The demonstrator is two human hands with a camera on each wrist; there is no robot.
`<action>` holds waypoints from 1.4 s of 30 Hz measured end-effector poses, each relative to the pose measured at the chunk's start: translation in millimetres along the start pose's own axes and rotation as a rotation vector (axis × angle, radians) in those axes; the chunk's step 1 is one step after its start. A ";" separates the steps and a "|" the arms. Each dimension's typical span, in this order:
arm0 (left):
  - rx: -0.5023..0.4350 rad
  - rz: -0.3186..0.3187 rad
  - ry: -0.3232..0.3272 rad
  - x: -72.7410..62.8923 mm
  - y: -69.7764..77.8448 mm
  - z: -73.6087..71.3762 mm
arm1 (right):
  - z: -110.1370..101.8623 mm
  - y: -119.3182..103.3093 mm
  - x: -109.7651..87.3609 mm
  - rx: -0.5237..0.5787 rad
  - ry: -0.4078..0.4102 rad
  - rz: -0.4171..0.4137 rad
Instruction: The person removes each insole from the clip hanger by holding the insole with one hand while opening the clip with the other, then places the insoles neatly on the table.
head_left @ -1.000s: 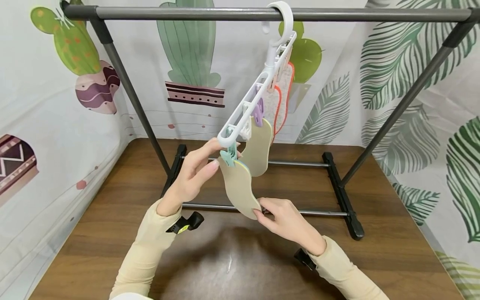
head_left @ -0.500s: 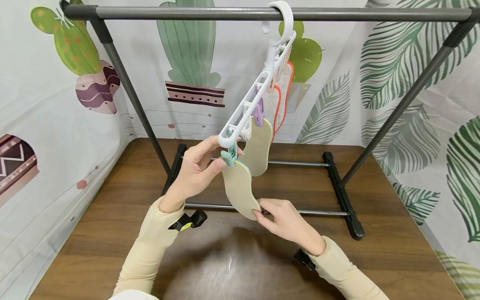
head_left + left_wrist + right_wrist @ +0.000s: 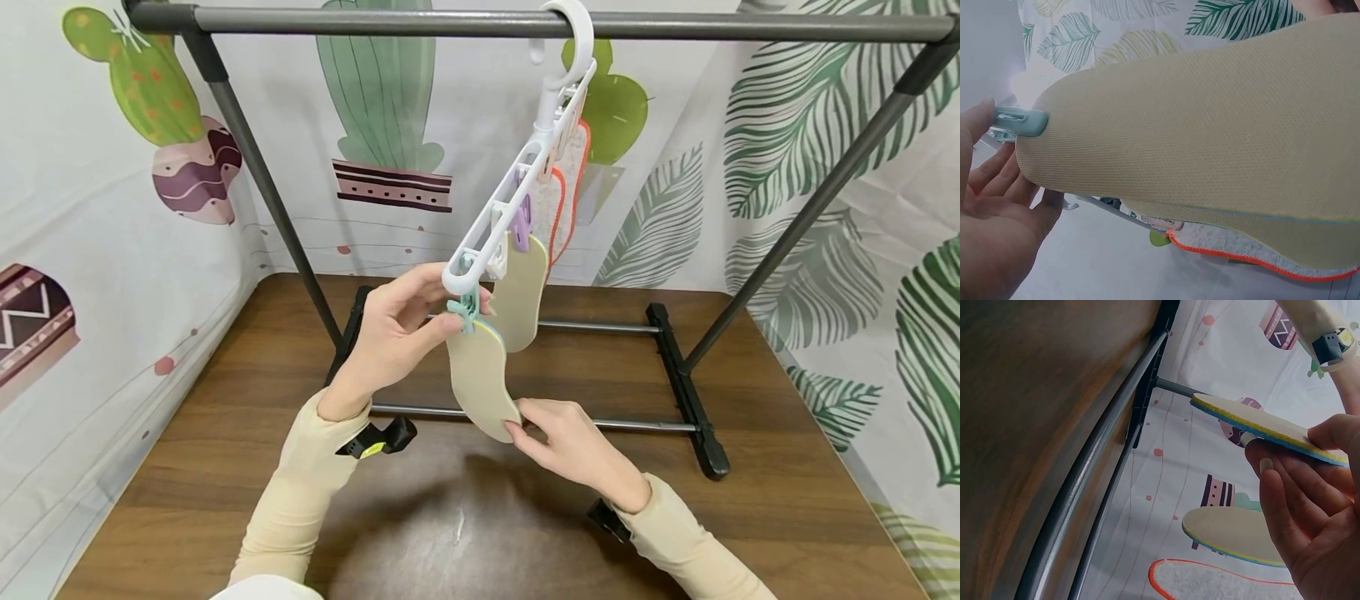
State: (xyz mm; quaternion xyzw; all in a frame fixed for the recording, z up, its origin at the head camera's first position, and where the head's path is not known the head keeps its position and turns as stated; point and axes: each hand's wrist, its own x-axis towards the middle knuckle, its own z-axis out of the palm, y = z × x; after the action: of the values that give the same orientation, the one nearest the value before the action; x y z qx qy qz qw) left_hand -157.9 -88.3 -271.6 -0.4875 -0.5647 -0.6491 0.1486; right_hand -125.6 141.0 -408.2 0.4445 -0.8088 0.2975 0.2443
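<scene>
A beige shoe insole [image 3: 480,375] hangs at the near end of a white clip hanger [image 3: 491,200], its top edge at a teal clip [image 3: 467,310]. My left hand [image 3: 397,333] pinches that clip, thumb in front and fingers behind. In the left wrist view the clip [image 3: 1020,120] overlaps the insole's [image 3: 1179,131] rounded end. My right hand [image 3: 566,437] holds the insole's lower end between thumb and fingers. The right wrist view shows yellow and blue layers along the insole's [image 3: 1254,425] edge.
Behind hangs another beige insole [image 3: 521,292] from a purple clip [image 3: 521,223]. Farther back are grey insoles [image 3: 573,175] with orange edging. The hanger hooks over a dark rack bar [image 3: 375,22]. The rack's black feet [image 3: 686,392] stand on a wooden table [image 3: 225,467].
My left hand has shifted slightly right and up, its thumb now pressing on the teal clip. The hanger's near end has moved a little right. My right hand keeps its hold.
</scene>
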 end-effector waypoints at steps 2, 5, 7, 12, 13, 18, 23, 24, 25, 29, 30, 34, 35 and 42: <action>0.010 -0.013 -0.001 0.0 0.5 -0.4 | 0.4 0.0 -0.1 0.002 -0.001 0.004; 0.047 -0.031 0.016 0.3 2.1 -0.8 | 0.9 0.8 0.0 -0.003 0.001 0.002; 0.080 -0.041 0.032 0.2 3.4 -1.0 | 1.1 0.9 0.0 -0.001 0.001 0.000; 0.133 -0.058 0.050 -0.2 5.6 -0.6 | 2.5 1.1 -0.6 0.008 0.005 -0.001; 0.137 -0.059 0.050 -0.3 5.8 -0.5 | 2.7 1.3 -0.5 0.005 0.005 0.001; 0.132 -0.054 0.051 -0.6 6.9 -0.9 | 3.3 2.0 0.3 -0.006 0.009 0.003; 0.102 -0.082 0.045 -0.6 7.5 -2.3 | 3.8 2.4 0.6 -0.015 0.008 0.014; 0.102 -0.087 0.043 -0.6 7.4 -2.6 | 4.2 2.4 0.4 -0.016 0.007 0.017; 0.103 -0.092 0.042 -0.7 7.3 -2.9 | 4.6 2.5 0.1 -0.017 0.006 0.019; 0.114 -0.098 0.040 -0.8 7.0 -3.5 | 5.7 3.2 -0.6 -0.016 -0.001 0.030; 0.115 -0.099 0.041 -0.4 7.5 -3.3 | 5.8 3.4 -0.6 -0.016 -0.003 0.032; 0.123 -0.101 0.046 0.7 8.7 -2.4 | 4.7 3.7 -0.3 -0.024 -0.004 0.042; 0.127 -0.100 0.049 0.9 8.9 -2.1 | 4.4 3.7 -0.1 -0.027 -0.005 0.044; 0.154 -0.089 0.067 1.0 8.7 -0.2 | 4.0 3.4 1.1 -0.023 -0.014 0.054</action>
State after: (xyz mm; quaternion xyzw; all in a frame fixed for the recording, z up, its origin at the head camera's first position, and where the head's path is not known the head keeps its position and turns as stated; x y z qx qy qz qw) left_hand -152.1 -90.9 -265.7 -0.4271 -0.6288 -0.6257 0.1755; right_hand -129.6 139.0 -411.1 0.4220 -0.8255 0.2917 0.2354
